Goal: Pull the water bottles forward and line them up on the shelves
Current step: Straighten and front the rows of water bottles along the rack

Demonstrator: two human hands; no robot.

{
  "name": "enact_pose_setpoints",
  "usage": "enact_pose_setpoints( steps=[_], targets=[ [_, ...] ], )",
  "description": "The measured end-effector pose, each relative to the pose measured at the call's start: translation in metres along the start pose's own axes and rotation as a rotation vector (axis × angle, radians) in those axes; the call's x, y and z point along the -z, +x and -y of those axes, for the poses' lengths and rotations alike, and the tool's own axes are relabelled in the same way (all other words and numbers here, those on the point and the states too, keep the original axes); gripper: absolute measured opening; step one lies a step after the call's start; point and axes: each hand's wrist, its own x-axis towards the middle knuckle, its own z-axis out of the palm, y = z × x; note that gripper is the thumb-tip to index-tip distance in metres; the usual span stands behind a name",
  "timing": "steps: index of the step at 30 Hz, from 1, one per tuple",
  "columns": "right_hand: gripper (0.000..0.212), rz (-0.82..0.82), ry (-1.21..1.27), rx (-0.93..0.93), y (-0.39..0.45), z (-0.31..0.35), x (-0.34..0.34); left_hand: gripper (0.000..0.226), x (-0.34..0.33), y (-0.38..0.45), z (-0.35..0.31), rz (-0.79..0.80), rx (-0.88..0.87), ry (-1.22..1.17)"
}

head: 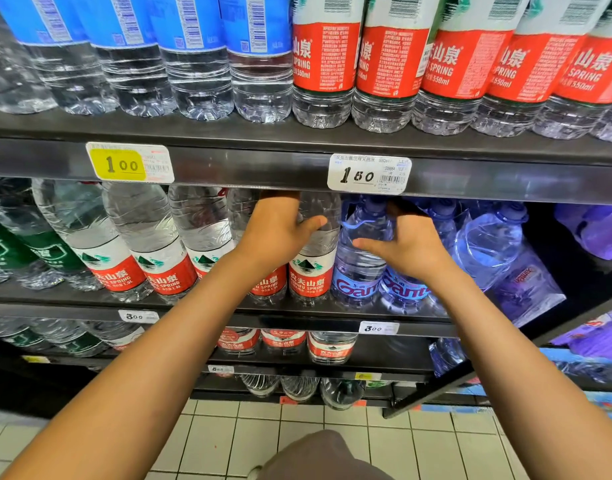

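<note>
Nearest us lies white tiled floor (pixel 401 441). Above it, both arms reach into the middle shelf (pixel 332 308). Our left hand (pixel 280 230) grips a red-labelled bottle (pixel 315 258) near its shoulder, thumb curled round it. At three o'clock from it, our right hand (pixel 412 247) grips a blue Ganten bottle (pixel 361 258). We judge we are mid-pull; next, both need drawing to the shelf lip, level with their neighbours. At twelve o'clock, the upper shelf (pixel 263 168) carries small bottles (pixel 325 64) and price tags (pixel 368 174).
</note>
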Motion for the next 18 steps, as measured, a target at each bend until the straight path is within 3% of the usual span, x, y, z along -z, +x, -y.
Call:
enact_pose_setpoints(
  steps=[7,18],
  targets=[
    [0.060,-0.098,-0.057,0.027,-0.0034,-0.0004,-0.0025,0.036,-0.0008,0.0013,-0.0009,0.000,0.000,0.014],
    [0.054,-0.085,-0.016,0.007,-0.0053,0.0028,-0.0035,0.036,-0.0025,0.0028,0.0012,-0.017,0.009,0.000]
  ],
)
